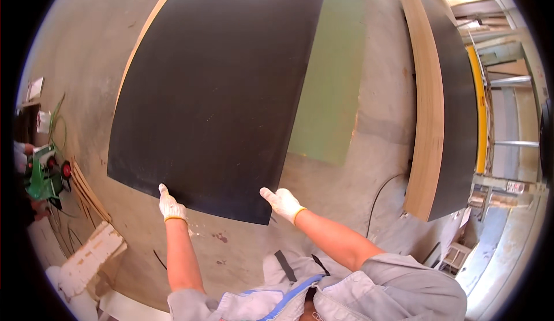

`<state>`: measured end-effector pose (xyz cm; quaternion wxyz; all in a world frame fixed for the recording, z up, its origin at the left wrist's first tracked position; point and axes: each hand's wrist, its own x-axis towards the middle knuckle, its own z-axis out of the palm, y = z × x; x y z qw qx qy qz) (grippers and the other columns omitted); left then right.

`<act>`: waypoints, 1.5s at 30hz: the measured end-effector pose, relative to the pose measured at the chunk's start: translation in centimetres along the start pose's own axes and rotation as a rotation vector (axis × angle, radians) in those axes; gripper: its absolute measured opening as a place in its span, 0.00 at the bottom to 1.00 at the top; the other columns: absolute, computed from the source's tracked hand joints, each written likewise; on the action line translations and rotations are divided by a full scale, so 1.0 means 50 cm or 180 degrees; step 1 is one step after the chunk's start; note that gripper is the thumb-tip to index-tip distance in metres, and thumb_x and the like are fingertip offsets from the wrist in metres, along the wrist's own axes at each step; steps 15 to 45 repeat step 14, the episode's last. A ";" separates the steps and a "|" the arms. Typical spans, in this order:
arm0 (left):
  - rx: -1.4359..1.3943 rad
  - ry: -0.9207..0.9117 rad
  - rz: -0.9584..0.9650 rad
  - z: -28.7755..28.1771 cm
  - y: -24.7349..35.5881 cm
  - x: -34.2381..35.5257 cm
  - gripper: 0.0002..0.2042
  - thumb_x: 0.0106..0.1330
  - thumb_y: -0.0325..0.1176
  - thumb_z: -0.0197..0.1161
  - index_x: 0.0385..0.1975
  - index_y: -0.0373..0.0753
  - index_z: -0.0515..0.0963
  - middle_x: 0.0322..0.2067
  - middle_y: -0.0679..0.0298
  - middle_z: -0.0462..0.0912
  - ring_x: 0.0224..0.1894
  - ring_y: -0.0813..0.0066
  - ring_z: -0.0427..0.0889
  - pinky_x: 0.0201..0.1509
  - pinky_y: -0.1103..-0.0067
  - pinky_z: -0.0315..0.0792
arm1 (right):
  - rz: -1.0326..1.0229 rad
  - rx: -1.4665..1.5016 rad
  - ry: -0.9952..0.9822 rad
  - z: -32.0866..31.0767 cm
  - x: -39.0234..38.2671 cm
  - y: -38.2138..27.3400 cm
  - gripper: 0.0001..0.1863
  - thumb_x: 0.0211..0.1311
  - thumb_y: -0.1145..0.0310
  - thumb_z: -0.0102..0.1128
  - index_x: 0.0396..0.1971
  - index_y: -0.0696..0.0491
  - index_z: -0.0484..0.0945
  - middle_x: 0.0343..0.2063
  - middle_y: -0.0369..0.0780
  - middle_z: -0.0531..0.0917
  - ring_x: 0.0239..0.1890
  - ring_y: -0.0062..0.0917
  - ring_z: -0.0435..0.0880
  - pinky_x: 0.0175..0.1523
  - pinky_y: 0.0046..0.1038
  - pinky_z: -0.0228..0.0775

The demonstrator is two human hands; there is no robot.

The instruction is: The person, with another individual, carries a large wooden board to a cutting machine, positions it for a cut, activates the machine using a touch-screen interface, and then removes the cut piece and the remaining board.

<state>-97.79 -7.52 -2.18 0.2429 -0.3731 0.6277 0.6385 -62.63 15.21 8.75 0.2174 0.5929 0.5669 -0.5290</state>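
Note:
A large black-faced panel stretches away in front of me, with a pale wood-coloured edge along its far left side. My left hand, in a white knit glove with a yellow cuff, grips the panel's near edge, thumb on top and fingers hidden underneath. Near the right corner my right hand, gloved the same way, holds the panel's right edge; its thumb shows and its other fingers are mostly hidden. A green sheet lies partly beneath the panel's right side.
On the right stands a thick stack of black-topped boards beside a yellow bar. A dark cable runs over the concrete floor. At left are a green wheeled machine, wood strips, a worn pale block and part of another person.

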 end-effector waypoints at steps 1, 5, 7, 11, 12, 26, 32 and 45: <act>-0.0082 -0.0040 0.0150 -0.059 0.019 0.036 0.41 0.82 0.59 0.73 0.79 0.27 0.76 0.78 0.54 0.81 0.75 0.53 0.82 0.85 0.60 0.71 | -0.0108 -0.0091 -0.0255 0.010 -0.016 -0.020 0.51 0.78 0.21 0.59 0.41 0.67 0.89 0.41 0.64 0.90 0.54 0.60 0.92 0.63 0.52 0.80; 0.0488 0.0229 0.0416 -0.007 0.021 -0.023 0.45 0.80 0.61 0.73 0.78 0.23 0.75 0.79 0.49 0.80 0.76 0.51 0.81 0.84 0.61 0.72 | -0.0357 -0.0231 -0.0344 -0.054 -0.023 0.007 0.46 0.81 0.27 0.59 0.49 0.66 0.89 0.42 0.61 0.91 0.51 0.55 0.93 0.60 0.51 0.81; 0.1394 0.0479 0.0643 0.013 0.013 -0.104 0.45 0.81 0.60 0.72 0.79 0.22 0.74 0.80 0.46 0.78 0.77 0.49 0.80 0.85 0.60 0.71 | -0.0716 -0.0210 -0.0002 -0.122 -0.074 0.028 0.42 0.83 0.31 0.58 0.53 0.64 0.89 0.45 0.59 0.92 0.53 0.54 0.93 0.62 0.50 0.81; 0.3496 0.1380 0.2569 -0.028 -0.073 -0.278 0.40 0.84 0.56 0.65 0.83 0.29 0.69 0.83 0.41 0.72 0.83 0.44 0.73 0.89 0.59 0.66 | -0.1905 0.2057 0.0445 -0.404 -0.412 0.048 0.25 0.87 0.47 0.61 0.57 0.54 0.92 0.51 0.45 0.97 0.56 0.38 0.95 0.63 0.38 0.83; 0.3760 0.1225 0.2907 -0.038 -0.108 -0.331 0.42 0.84 0.58 0.66 0.85 0.32 0.68 0.83 0.42 0.73 0.84 0.46 0.73 0.90 0.59 0.65 | -0.2344 0.2679 0.0147 -0.499 -0.520 0.089 0.23 0.86 0.46 0.64 0.60 0.50 0.93 0.55 0.44 0.97 0.58 0.37 0.95 0.66 0.39 0.83; 0.4498 0.1111 0.3010 -0.045 -0.211 -0.445 0.46 0.81 0.62 0.67 0.87 0.35 0.65 0.85 0.47 0.71 0.84 0.43 0.72 0.91 0.57 0.63 | -0.0613 -0.1644 -0.1309 -0.630 -0.444 0.121 0.29 0.79 0.45 0.73 0.72 0.44 0.90 0.72 0.54 0.87 0.74 0.41 0.85 0.79 0.47 0.76; 0.4498 0.1111 0.3010 -0.045 -0.211 -0.445 0.46 0.81 0.62 0.67 0.87 0.35 0.65 0.85 0.47 0.71 0.84 0.43 0.72 0.91 0.57 0.63 | -0.0613 -0.1644 -0.1309 -0.630 -0.444 0.121 0.29 0.79 0.45 0.73 0.72 0.44 0.90 0.72 0.54 0.87 0.74 0.41 0.85 0.79 0.47 0.76; 0.4498 0.1111 0.3010 -0.045 -0.211 -0.445 0.46 0.81 0.62 0.67 0.87 0.35 0.65 0.85 0.47 0.71 0.84 0.43 0.72 0.91 0.57 0.63 | -0.0613 -0.1644 -0.1309 -0.630 -0.444 0.121 0.29 0.79 0.45 0.73 0.72 0.44 0.90 0.72 0.54 0.87 0.74 0.41 0.85 0.79 0.47 0.76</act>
